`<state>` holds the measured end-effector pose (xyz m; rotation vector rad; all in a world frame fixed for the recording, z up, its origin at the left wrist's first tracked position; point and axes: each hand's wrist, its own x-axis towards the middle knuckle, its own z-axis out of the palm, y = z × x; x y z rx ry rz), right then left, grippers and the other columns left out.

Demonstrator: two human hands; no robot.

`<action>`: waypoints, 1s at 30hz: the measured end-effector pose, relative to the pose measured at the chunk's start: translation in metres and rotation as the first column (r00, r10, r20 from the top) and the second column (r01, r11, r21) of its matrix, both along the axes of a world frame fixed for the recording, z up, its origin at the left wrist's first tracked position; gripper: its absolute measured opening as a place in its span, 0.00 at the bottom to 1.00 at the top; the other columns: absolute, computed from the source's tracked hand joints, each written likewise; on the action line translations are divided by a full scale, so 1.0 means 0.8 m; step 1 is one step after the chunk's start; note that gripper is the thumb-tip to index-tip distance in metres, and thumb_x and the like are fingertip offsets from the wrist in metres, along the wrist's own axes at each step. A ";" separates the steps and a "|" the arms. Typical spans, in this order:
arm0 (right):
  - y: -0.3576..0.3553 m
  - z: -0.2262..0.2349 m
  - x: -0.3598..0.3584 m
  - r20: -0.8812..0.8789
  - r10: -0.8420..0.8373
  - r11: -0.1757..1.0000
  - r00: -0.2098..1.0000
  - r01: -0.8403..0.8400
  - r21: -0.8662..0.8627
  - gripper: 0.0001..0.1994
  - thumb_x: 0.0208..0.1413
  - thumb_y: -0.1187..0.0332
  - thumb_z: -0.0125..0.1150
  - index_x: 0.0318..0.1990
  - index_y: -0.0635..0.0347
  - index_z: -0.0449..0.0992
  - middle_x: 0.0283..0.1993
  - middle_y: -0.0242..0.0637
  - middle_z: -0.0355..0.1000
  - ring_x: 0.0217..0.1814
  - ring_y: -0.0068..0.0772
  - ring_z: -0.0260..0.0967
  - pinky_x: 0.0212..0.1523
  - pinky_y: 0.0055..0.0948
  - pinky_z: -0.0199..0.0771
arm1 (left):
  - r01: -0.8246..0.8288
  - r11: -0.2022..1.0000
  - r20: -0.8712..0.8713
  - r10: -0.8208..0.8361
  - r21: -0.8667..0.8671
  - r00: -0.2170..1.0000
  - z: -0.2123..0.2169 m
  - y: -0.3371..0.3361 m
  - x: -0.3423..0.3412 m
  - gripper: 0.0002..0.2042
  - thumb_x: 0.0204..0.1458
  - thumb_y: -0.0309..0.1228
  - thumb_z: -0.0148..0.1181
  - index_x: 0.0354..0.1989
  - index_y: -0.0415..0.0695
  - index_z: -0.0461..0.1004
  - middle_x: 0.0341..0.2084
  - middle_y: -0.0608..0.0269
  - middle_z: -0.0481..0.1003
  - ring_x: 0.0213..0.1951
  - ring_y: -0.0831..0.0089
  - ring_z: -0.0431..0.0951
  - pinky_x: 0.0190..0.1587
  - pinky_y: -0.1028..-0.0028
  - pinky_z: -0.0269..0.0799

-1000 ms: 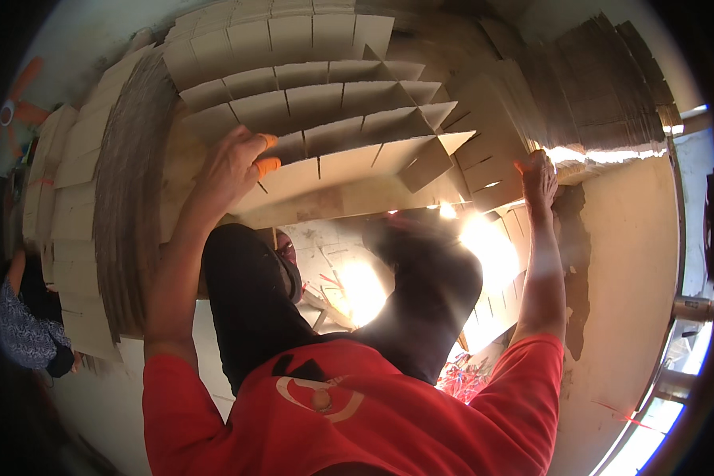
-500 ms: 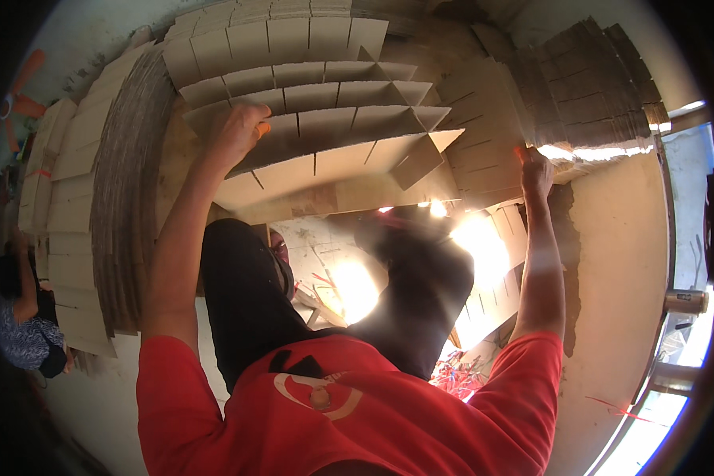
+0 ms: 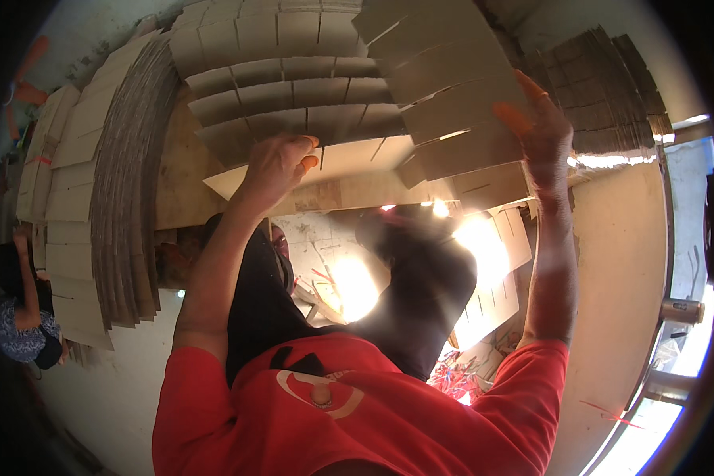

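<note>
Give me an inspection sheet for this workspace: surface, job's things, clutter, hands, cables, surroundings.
Surface: wooden board under the sheets, partly covered.
Job's things: slotted cardboard sheets fanned in overlapping rows; one slotted sheet lifted and tilted at the right.
Clutter: cardboard pieces and coloured scraps on the floor by the legs.
Hands: left hand rests on the lower sheets, fingers curled over an edge; right hand is open, flat against the lifted sheet.
Cables: nothing seen.
Surroundings: tall cardboard stacks at left, more at upper right; another person at far left; bright glare on the floor.
</note>
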<state>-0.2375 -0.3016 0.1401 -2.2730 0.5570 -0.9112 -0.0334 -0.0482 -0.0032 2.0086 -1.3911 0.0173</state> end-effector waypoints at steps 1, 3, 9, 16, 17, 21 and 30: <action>0.003 -0.001 0.005 -0.056 0.031 0.999 0.998 -0.030 0.013 0.11 0.47 0.81 0.64 0.40 0.69 0.74 0.38 0.33 0.74 0.37 0.14 0.65 0.40 0.16 0.69 | 0.015 1.000 -0.001 -0.015 -0.021 1.000 -0.002 -0.005 0.000 0.12 0.42 0.28 0.65 0.35 0.37 0.75 0.31 0.53 0.77 0.33 0.57 0.77 0.35 0.66 0.73; 0.008 -0.010 0.019 -0.004 0.092 0.992 0.996 -0.092 0.081 0.15 0.46 0.81 0.64 0.45 0.68 0.73 0.42 0.35 0.74 0.38 0.13 0.65 0.39 0.16 0.69 | 0.039 0.998 0.001 -0.039 -0.053 0.999 -0.007 -0.012 -0.001 0.10 0.42 0.27 0.65 0.33 0.38 0.76 0.29 0.54 0.77 0.30 0.58 0.77 0.32 0.67 0.73; 0.015 -0.028 0.042 -0.094 0.073 0.994 0.993 -0.064 0.092 0.22 0.46 0.79 0.66 0.52 0.66 0.72 0.44 0.38 0.76 0.36 0.14 0.66 0.38 0.18 0.70 | 0.052 0.998 0.002 -0.052 -0.030 0.999 -0.012 -0.018 -0.002 0.07 0.42 0.27 0.65 0.30 0.40 0.75 0.25 0.54 0.76 0.27 0.58 0.77 0.29 0.66 0.71; -0.001 -0.047 0.055 0.019 0.136 0.991 0.991 -0.136 -0.004 0.24 0.46 0.76 0.66 0.54 0.61 0.71 0.39 0.39 0.77 0.34 0.16 0.68 0.37 0.20 0.72 | 0.041 0.997 -0.018 -0.043 -0.065 0.999 -0.009 -0.021 -0.003 0.06 0.42 0.27 0.64 0.29 0.40 0.75 0.23 0.54 0.75 0.27 0.58 0.76 0.29 0.65 0.71; 0.003 -0.046 0.058 -0.038 0.114 0.993 0.993 -0.115 -0.023 0.24 0.46 0.75 0.66 0.54 0.61 0.71 0.39 0.40 0.77 0.34 0.17 0.69 0.38 0.21 0.72 | 0.038 0.997 -0.023 -0.040 -0.063 0.999 -0.010 -0.021 -0.002 0.06 0.42 0.26 0.64 0.29 0.40 0.75 0.23 0.55 0.75 0.27 0.58 0.76 0.29 0.65 0.71; 0.016 -0.038 0.066 -0.172 0.059 0.993 0.983 -0.076 -0.092 0.25 0.46 0.74 0.66 0.55 0.60 0.70 0.39 0.42 0.76 0.36 0.21 0.73 0.38 0.22 0.73 | 0.020 0.996 -0.052 -0.025 -0.090 0.998 -0.014 -0.022 -0.003 0.06 0.42 0.26 0.64 0.29 0.40 0.75 0.24 0.55 0.75 0.27 0.58 0.76 0.29 0.65 0.71; 0.007 -0.036 0.077 -0.135 0.081 0.993 0.987 -0.092 -0.076 0.25 0.50 0.71 0.65 0.58 0.57 0.68 0.30 0.29 0.75 0.16 0.10 0.59 0.12 0.17 0.57 | 0.024 0.997 -0.067 -0.028 -0.067 0.997 -0.011 -0.026 -0.001 0.06 0.42 0.26 0.64 0.30 0.40 0.75 0.25 0.54 0.75 0.27 0.58 0.76 0.29 0.66 0.71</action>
